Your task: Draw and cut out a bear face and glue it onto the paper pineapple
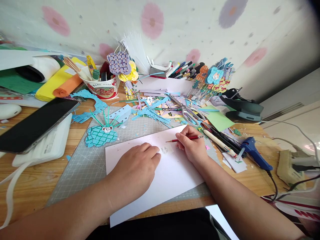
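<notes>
A white sheet of paper (pixel 135 203) lies at an angle over a grey cutting mat (pixel 75 170). On it, between my hands, is a small pencil drawing (pixel 164 150). My right hand (pixel 191 146) grips a red pencil (pixel 192 137), its tip pointing left, just above the drawing. My left hand (pixel 140 163) rests on the sheet left of the drawing, fingers curled together; their undersides are hidden, so anything in them cannot be seen. Beyond the sheet's left corner sits a blue paper pineapple shape (pixel 102 136) with green lines and a small animal face.
Paper scraps (pixel 155 110) and scissors (pixel 188 111) lie behind the sheet. At right are pens (pixel 220 143), a blue glue gun (pixel 256 153) and a power strip (pixel 290 168). A phone (pixel 37 125) and a paper tub (pixel 103 87) stand left.
</notes>
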{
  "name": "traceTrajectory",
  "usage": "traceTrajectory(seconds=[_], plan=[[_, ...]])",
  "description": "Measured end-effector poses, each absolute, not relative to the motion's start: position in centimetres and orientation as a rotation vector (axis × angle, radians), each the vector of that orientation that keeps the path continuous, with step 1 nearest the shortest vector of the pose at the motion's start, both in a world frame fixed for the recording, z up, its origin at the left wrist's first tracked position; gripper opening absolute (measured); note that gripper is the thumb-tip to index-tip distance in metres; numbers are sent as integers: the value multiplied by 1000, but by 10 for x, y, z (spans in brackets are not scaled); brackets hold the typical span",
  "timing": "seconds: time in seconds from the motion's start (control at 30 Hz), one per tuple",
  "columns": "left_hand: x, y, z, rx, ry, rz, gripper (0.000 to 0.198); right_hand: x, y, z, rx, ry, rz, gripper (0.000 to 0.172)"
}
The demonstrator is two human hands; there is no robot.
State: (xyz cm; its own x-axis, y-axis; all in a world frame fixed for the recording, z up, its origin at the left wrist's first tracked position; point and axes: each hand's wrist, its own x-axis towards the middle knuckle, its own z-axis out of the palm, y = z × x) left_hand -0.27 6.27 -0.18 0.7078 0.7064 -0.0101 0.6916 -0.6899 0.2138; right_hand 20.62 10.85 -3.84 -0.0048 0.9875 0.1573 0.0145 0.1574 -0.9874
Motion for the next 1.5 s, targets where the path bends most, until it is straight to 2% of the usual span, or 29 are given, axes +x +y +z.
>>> traceTrajectory(seconds=[0.57, 0.97, 1.5], plan=[[-1, 65, 1, 2679, 1132, 64, 40, 201, 103, -31, -1229, -1535, 1074, 24], [-2, 65, 2, 2712, 1128, 111, 34, 204, 104, -31, -1214, -1517, 1180, 25], [-2, 64, 3, 2683, 1120, 16, 39, 208, 106, -34, -1235, -1471, 1128, 25]])
